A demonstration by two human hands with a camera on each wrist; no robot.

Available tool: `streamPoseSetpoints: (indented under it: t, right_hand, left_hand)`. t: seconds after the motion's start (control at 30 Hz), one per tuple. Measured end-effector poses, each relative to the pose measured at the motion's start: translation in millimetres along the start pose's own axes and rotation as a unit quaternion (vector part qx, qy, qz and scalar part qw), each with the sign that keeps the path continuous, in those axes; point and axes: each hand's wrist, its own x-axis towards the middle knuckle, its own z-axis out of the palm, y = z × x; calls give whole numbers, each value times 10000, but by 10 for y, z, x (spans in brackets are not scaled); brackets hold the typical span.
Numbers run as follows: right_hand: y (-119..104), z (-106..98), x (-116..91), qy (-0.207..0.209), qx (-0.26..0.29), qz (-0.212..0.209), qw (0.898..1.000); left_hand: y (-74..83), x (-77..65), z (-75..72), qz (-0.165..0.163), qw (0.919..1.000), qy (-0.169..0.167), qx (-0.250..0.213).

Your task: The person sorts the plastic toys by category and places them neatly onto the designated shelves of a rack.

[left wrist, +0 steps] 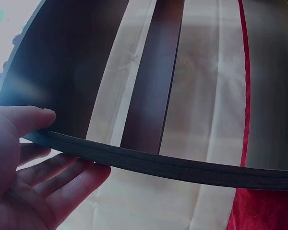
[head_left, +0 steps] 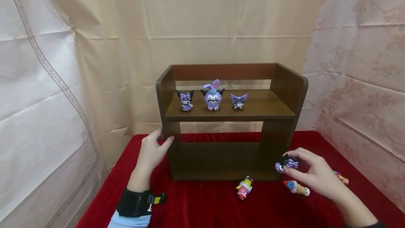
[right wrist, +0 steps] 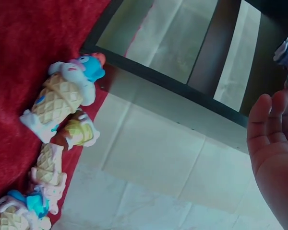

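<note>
A brown two-tier wooden shelf (head_left: 221,118) stands on red cloth. My left hand (head_left: 153,150) holds the front edge of its left side panel, the thumb on the inner face and the fingers outside; the left wrist view shows this hand (left wrist: 33,167) on the panel edge (left wrist: 182,173). To the right of the shelf, my right hand (head_left: 316,171) pinches a black-and-purple figurine (head_left: 287,163), tipped sideways in front of the right panel. On the upper tier stand a black-eared figurine (head_left: 186,101), a rabbit-eared purple figurine (head_left: 212,96) and a small purple-eared figurine (head_left: 238,101).
A yellow-and-pink figurine (head_left: 244,188) lies before the shelf. An ice-cream-cone figurine (head_left: 296,188) lies under my right hand, with another figurine (head_left: 341,177) partly hidden behind it. Several cone figurines (right wrist: 57,100) show in the right wrist view. Beige curtains (head_left: 221,20) hang behind.
</note>
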Motion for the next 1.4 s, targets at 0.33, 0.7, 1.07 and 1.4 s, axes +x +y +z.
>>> streamPoseSetpoints:
  t: [0.33,0.7,1.07,1.4]
  right_hand:
    - [-124,-45,121,614,-4,-13,9981]
    - [-325,-141,402,1308,-304,131,9909]
    - [-540,-255,707,1649,-415,-413,9846]
    - [-700,-332,951,1991,-755,-641,9750]
  left_hand:
    - [7,3,-16,13,10000,-5,46]
    - [25,2,-21,87,9999,43,-27]
    - [28,-5,-28,98,9999,56,38]
    - [-2,-8,-13,156,9999,31,-41]
